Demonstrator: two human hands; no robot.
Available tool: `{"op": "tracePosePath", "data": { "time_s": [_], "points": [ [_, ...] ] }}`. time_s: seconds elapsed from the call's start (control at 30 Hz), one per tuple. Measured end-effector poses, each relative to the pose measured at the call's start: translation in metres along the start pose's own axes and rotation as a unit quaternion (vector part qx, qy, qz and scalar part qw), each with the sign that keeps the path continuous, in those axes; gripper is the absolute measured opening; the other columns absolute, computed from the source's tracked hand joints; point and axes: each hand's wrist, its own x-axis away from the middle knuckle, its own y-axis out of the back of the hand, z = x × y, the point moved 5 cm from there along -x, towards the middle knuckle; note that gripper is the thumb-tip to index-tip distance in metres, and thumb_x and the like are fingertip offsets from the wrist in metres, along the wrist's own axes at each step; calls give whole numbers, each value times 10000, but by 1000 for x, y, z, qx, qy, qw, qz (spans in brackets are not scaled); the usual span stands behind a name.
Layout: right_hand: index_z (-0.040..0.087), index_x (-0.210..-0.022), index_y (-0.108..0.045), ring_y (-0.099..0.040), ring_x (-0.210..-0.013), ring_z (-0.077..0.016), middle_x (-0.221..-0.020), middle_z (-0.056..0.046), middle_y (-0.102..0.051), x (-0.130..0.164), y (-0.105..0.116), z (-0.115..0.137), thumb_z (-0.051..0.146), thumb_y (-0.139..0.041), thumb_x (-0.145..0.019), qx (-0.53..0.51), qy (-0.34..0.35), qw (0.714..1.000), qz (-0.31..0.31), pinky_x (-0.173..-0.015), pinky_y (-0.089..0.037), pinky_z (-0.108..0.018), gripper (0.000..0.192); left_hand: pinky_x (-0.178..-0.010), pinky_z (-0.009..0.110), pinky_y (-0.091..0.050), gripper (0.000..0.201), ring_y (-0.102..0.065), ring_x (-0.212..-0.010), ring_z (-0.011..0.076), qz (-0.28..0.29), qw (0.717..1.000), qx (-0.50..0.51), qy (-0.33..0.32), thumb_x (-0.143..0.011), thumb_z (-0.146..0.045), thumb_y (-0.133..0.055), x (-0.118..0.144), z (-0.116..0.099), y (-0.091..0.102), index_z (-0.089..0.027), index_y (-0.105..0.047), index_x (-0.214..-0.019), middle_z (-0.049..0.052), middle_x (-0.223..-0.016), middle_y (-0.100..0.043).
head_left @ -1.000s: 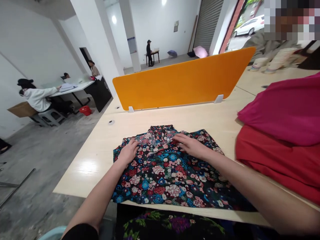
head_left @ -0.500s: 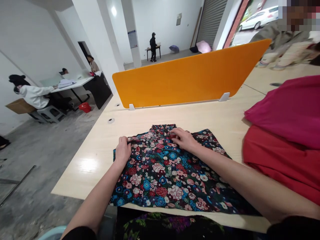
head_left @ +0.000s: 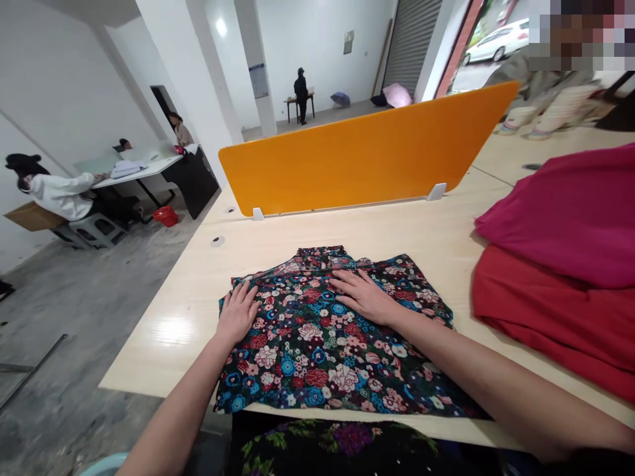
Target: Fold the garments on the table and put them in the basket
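Note:
A dark floral shirt [head_left: 307, 330] lies spread on the pale wooden table [head_left: 169, 304], its collar [head_left: 321, 253] pointing away from me. On its upper left part my left hand [head_left: 238, 312] rests flat, fingers stretched out. My right hand [head_left: 364, 295] lies flat below the collar, right of the middle, with the fingers spread. Both palms press on the cloth and neither hand grips it. My right forearm covers part of the shirt's lower right side.
An orange divider [head_left: 367, 152] stands across the table behind the shirt. Folded magenta cloth [head_left: 570, 218] and red cloth [head_left: 546, 304] lie at the right. Stacked paper cups [head_left: 565, 109] and a person are beyond the divider. Other people are at tables farther back.
Both hands have let go of the cloth edge near the collar and now lie flat on the shirt. The fabric's upper left side has spread out. The view has shifted slightly.

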Motion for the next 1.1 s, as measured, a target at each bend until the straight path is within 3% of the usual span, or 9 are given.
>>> {"op": "tracePosePath", "data": {
  "time_s": [0.1, 0.2, 0.3, 0.4, 0.53, 0.7, 0.83, 0.93, 1.1],
  "points": [
    [241, -1285, -548, -447, -1278, -259, -1387, -106, -497, 0, 12, -16, 394, -333, -953, -8, -36, 997, -62, -1072, -306, -533, 424, -1109, 484, -255, 448, -304, -1377, 268, 2, 1000, 2, 14, -935, -355, -403, 5, 16, 4, -282, -440, -1376, 65, -1496, -362],
    [191, -1181, -607, -531, -1156, -246, -1234, -125, -602, -4, 28, -25, 329, -346, -940, -11, -52, 992, -112, -1007, -406, -430, 381, -1063, 474, -317, 420, -378, -1320, 290, -15, 996, -33, 79, -937, -341, -383, 5, 33, 14, -228, -474, -1332, 119, -1432, -437],
    [200, -1145, -616, -540, -1090, -262, -1158, -111, -638, -22, 32, -19, 300, -387, -924, 25, -47, 995, -89, -941, -423, -421, 333, -942, 397, -416, 351, -538, -1130, 283, -52, 986, -67, 141, -949, -313, -329, 0, 33, 30, -154, -570, -1149, 172, -1202, -588],
    [216, -1132, -618, -523, -1073, -289, -1122, -106, -646, -43, 23, -10, 328, -447, -906, 65, -64, 995, -33, -865, -419, -438, 305, -781, 349, -456, 364, -620, -914, 258, -29, 977, -54, 202, -955, -380, -305, -3, 23, 34, -158, -586, -1019, 145, -1020, -636],
    [233, -1046, -654, -539, -1014, -269, -1044, -83, -661, -60, 7, -9, 334, -487, -886, 58, -80, 995, -12, -807, -406, -401, 253, -693, 318, -429, 376, -638, -871, 260, 33, 966, -19, 256, -919, -487, -374, 2, 18, 23, -173, -574, -976, 127, -975, -660],
    [242, -891, -674, -574, -956, -230, -956, -43, -686, -66, 7, -19, 265, -490, -866, -8, -107, 993, -44, -791, -401, -342, 187, -682, 314, -405, 221, -640, -852, 248, 16, 966, 47, 253, -934, -326, -353, 7, 29, 15, -226, -544, -886, 84, -880, -678],
    [234, -932, -642, -615, -839, -194, -906, -25, -691, -71, 14, -12, 254, -447, -884, -77, -98, 989, -84, -743, -420, -288, 203, -711, 322, -419, 174, -635, -852, 239, -71, 937, 160, 302, -927, -286, -330, 12, 38, 19, -225, -484, -872, 80, -872, -679],
    [241, -929, -629, -618, -768, -187, -870, -14, -695, -74, 11, -5, 274, -426, -900, -66, -95, 989, -89, -700, -417, -276, 207, -738, 316, -430, 136, -628, -868, 219, -124, 909, 236, 322, -914, -302, -357, 13, 38, 22, -223, -467, -918, 61, -908, -676],
    [223, -894, -627, -620, -786, -202, -909, -33, -700, -77, 0, -9, 348, -469, -898, -8, -128, 990, -57, -680, -397, -281, 201, -672, 299, -422, 308, -619, -745, 218, -68, 913, 242, 321, -846, -402, -511, 10, 32, 17, -207, -467, -1081, 12, -762, -637]
  ]
}}
